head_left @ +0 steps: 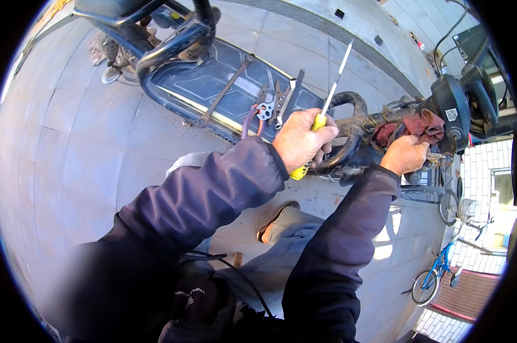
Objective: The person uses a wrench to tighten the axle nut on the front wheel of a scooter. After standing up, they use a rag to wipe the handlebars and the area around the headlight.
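Observation:
In my left hand [303,139] is a screwdriver [318,122] with a yellow handle, its long metal shaft pointing up and away to the right. My right hand [406,154] grips a dark red rag [423,127], pressed against the front column of an electric scooter [355,128]. Left of my left hand, several tools lie on the scooter's dark footboard [204,71]: a long wrench [227,91], pliers [263,110] with red and purple handles, and another wrench [288,102]. The rag hides part of the column behind it.
A black tubular frame [175,48] rises at the footboard's far left end. The scooter's black front housing [450,106] stands right of the rag. A blue bicycle [435,274] is farther right. A low concrete ledge [378,54] runs behind the scooter.

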Demonstrator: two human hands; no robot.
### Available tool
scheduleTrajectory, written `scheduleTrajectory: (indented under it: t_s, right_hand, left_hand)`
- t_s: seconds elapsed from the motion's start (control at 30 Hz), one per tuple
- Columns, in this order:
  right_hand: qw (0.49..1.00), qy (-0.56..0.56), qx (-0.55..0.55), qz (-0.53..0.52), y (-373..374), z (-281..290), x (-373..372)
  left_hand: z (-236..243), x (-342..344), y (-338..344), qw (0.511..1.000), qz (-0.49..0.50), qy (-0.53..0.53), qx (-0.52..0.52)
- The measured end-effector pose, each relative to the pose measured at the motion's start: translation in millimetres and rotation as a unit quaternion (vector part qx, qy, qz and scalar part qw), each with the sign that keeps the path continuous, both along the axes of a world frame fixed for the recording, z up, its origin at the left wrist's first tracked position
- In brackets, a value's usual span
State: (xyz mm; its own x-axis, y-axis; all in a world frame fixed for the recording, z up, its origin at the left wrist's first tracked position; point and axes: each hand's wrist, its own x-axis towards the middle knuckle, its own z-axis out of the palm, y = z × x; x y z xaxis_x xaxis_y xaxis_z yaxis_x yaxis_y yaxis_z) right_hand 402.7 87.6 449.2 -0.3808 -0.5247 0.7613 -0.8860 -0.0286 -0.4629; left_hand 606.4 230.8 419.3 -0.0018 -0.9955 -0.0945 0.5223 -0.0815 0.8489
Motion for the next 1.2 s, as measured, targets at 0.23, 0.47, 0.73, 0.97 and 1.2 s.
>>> scheduleTrajectory:
  t_s: [0.23, 0.47, 0.73, 0.97, 1.2]
  right_hand:
    - [0.992, 0.072, 0.104, 0.01, 7, -22, -10]
    - [0.962, 0.064, 0.239, 0.12, 23, -37, -56]
    - [0.921, -0.195, 0.15, 0.304, 36, -80, -55]
    - [0.987, -0.127, 0.046, 0.092, 35, -63, -45]
    - [0.908, -0.403, -0.014, 0.113, -7, -88, -42]
  left_hand:
    - [-2, 4, 6, 1.0, 0.007, -0.027, 0.008]
    - [0, -19, 2, 0.999, 0.004, -0.036, 0.027]
    - [-3, -12, -5, 0.999, 0.05, -0.016, 0.002]
    - [-9, 1, -5, 0.997, 0.069, -0.02, 0.005]
    - [-4, 2, -2, 0.997, 0.058, -0.039, 0.019]
